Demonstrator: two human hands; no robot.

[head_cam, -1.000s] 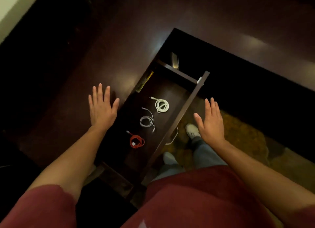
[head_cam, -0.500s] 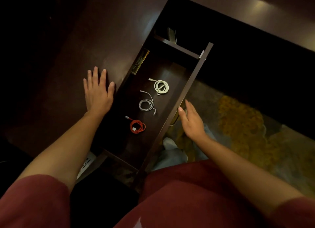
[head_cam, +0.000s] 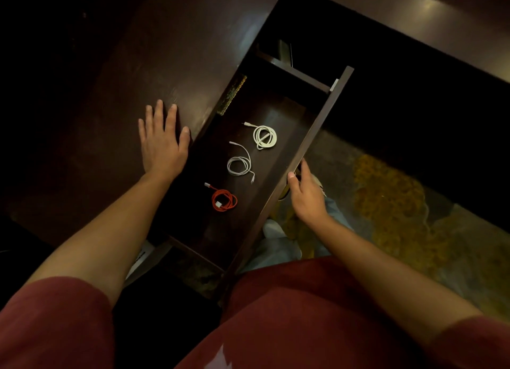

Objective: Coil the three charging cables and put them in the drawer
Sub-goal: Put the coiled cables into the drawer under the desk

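Observation:
The dark wooden drawer (head_cam: 311, 136) stands pulled out from the desk. Inside lie three coiled cables in a row: a cream-white one (head_cam: 265, 137) farthest, a thin white one (head_cam: 239, 165) in the middle, an orange one (head_cam: 224, 200) nearest. My left hand (head_cam: 162, 145) rests flat on the desk top beside the drawer, fingers spread. At the drawer's front panel my right hand (head_cam: 306, 194) has its thumb on the top edge and its fingers along the outer face, near the handle.
A dark glossy desk top (head_cam: 165, 51) runs left and behind the drawer. A small patterned strip (head_cam: 231, 95) lies at the drawer's back left. Below on the right is a yellow patterned rug (head_cam: 392, 203), with my shoes and trouser legs beneath the drawer front.
My right hand dropped from open air to the drawer's front panel and took hold near the handle. My left hand settled flat on the desk. The cables stayed where they were.

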